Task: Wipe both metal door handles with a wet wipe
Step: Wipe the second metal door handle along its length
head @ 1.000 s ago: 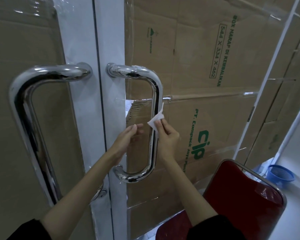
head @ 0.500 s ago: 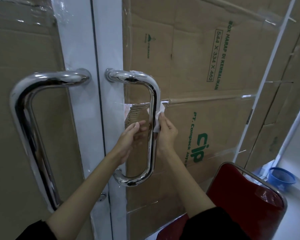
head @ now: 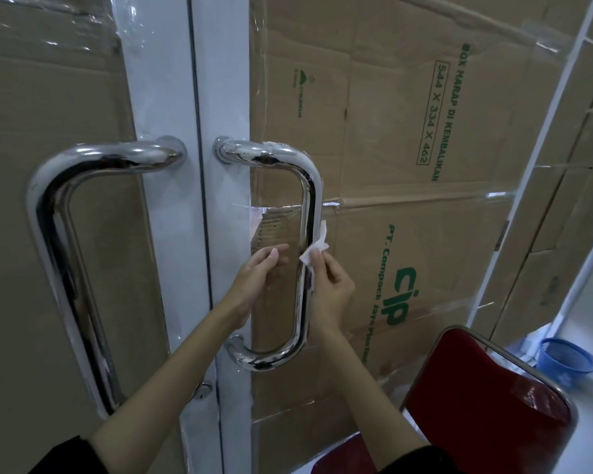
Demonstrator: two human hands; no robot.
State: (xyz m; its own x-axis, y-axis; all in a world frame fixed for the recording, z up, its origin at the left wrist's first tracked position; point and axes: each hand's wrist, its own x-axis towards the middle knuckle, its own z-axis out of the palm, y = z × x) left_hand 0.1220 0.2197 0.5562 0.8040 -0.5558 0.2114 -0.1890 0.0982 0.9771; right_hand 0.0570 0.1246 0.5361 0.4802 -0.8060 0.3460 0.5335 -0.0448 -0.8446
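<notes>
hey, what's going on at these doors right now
A person is wiping the right door handle with a white wet wipe, pinched in the right hand against the upright bar about halfway up. The left hand reaches in behind the bar, fingers straight, holding nothing. The left door handle is untouched at this moment.

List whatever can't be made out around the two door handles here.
- Left handle: its lower mount, head view, is hidden by the left forearm.
- Wet wipe: part is hidden behind the right handle and the right hand.
- Red chair: cut off by the bottom edge.
- Small print on the cardboard: partly unreadable.
</notes>
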